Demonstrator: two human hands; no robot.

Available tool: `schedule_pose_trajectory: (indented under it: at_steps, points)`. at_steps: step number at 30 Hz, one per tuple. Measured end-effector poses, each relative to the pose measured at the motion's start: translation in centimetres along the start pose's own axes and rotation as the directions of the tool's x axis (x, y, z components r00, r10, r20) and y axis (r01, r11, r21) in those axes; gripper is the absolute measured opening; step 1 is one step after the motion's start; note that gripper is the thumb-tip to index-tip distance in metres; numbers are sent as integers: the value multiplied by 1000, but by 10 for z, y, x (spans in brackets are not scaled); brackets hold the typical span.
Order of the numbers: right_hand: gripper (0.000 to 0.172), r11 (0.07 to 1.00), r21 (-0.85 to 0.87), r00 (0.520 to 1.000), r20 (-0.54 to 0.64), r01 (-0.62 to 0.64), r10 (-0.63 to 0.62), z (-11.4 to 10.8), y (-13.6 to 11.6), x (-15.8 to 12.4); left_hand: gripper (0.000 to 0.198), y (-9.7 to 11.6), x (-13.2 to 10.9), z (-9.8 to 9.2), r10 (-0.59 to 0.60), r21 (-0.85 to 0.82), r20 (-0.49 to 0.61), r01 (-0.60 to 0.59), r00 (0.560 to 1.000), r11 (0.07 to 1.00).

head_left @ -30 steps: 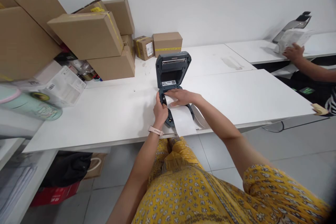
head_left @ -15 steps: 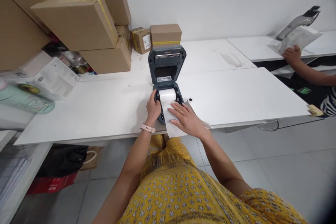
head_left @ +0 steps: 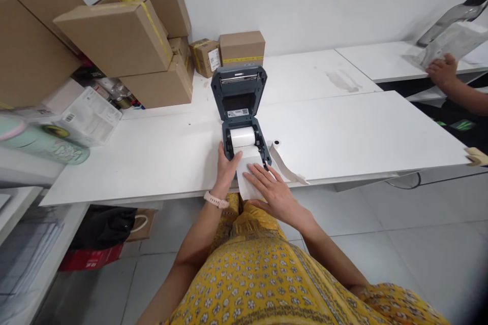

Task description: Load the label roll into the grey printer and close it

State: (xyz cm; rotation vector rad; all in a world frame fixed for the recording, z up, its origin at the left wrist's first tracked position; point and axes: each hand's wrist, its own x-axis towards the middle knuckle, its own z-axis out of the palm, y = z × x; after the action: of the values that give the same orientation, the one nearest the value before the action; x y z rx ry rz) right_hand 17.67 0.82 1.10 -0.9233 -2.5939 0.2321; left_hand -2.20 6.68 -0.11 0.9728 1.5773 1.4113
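Observation:
A dark grey label printer [head_left: 259, 137] stands near the table's front edge with its lid [head_left: 239, 92] tipped up and back. Inside it lies a white label roll [head_left: 243, 137], and its paper strip [head_left: 247, 183] runs forward over the printer's front and the table edge. My left hand [head_left: 226, 167] grips the printer's left side, thumb over the strip's left edge; its other fingers are partly hidden. My right hand [head_left: 272, 190] lies flat on the strip, fingers stretched out. Right of the printer, a small roll [head_left: 276, 143] sits by a curled grey-white strip [head_left: 285, 166].
Cardboard boxes [head_left: 114, 38] are stacked at the back left, with smaller boxes [head_left: 242, 48] behind the printer. A green bottle [head_left: 46, 139] lies at left. A co-worker's hand [head_left: 442, 68] holds a white packet [head_left: 455, 43] at far right. A bag [head_left: 102, 228] is under the table.
My left hand has slid toward me, its thumb now on the paper strip. The right hand has moved slightly down along the strip. The view has shifted a little.

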Motion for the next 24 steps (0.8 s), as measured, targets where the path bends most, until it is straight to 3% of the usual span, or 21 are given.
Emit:
schedule_pose_trajectory:
  at_steps: [4,7,9,11,12,15,17,20,24]
  points:
    - [74,989,138,998,25,46,-50,-17,9,-4,94,-1,-45,-2,-27,-117,57,33,998,993]
    - [57,952,296,993,-107,79,-49,-51,39,19,89,-4,-57,-3,-30,-181,107,49,994,982]
    - [55,932,359,934,-347,46,88,-80,65,54,91,-7,-56,-3,-39,-196,107,59,994,979]
    - [64,906,423,834,-499,-3,235,-107,89,102,93,-10,-54,-4,-40,-211,110,63,993,975]
    - [69,878,477,807,-509,-25,299,-119,99,129,95,-12,-53,-4,-36,-227,118,63,992,972]
    - [83,795,603,862,-371,-59,345,-141,116,195,100,-13,-53,-4,-28,-275,148,68,989,959]
    - [89,784,619,897,-314,-56,312,-143,117,215,102,-14,-56,-5,-27,-291,151,70,988,954]
    - [89,835,549,901,-356,-12,247,-125,105,195,103,-16,-59,-5,-10,-295,168,60,986,953]
    - [69,927,373,890,-435,40,137,-74,82,117,100,-24,-59,-7,29,-268,187,23,982,963]
